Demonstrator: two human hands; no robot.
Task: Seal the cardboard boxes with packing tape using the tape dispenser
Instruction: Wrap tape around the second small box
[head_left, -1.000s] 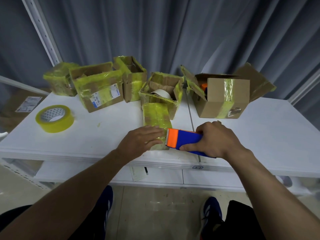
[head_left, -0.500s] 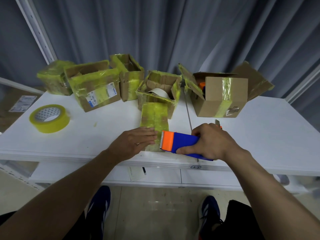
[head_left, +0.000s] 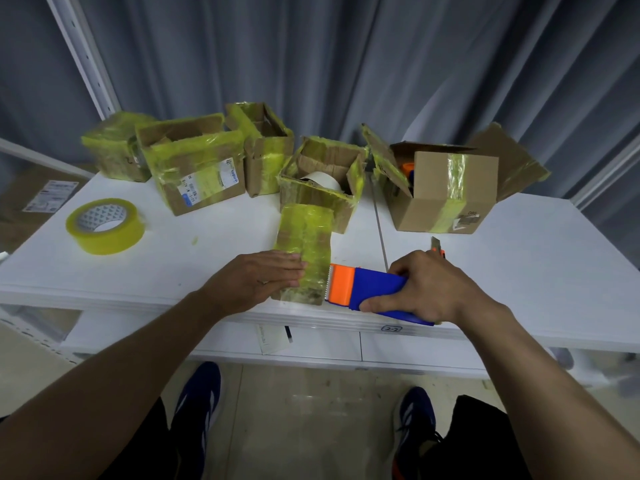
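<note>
White table (head_left: 519, 268): left hand (head_left: 252, 284) lies flat steadying the probably light, tape-slick box (head_left: 308, 237); right hand (head_left: 429, 289) grips the rigid tape dispenser (head_left: 370, 289).

A small flat box (head_left: 304, 251), wrapped all over in yellowish tape, lies near the front edge of the surface (head_left: 207, 247), its long side running front to back. The left hand (head_left: 252, 282) rests flat on its near end. Just beside its right side lies the tape dispenser (head_left: 367, 289), blue with an orange head, its toothed blade towards the box, gripped by the right hand (head_left: 426, 289). Five more taped boxes stand along the back edge; the largest box (head_left: 446, 192), right of the middle, has its flaps open. A roll of yellow tape (head_left: 105, 226) lies flat near the left edge.
</note>
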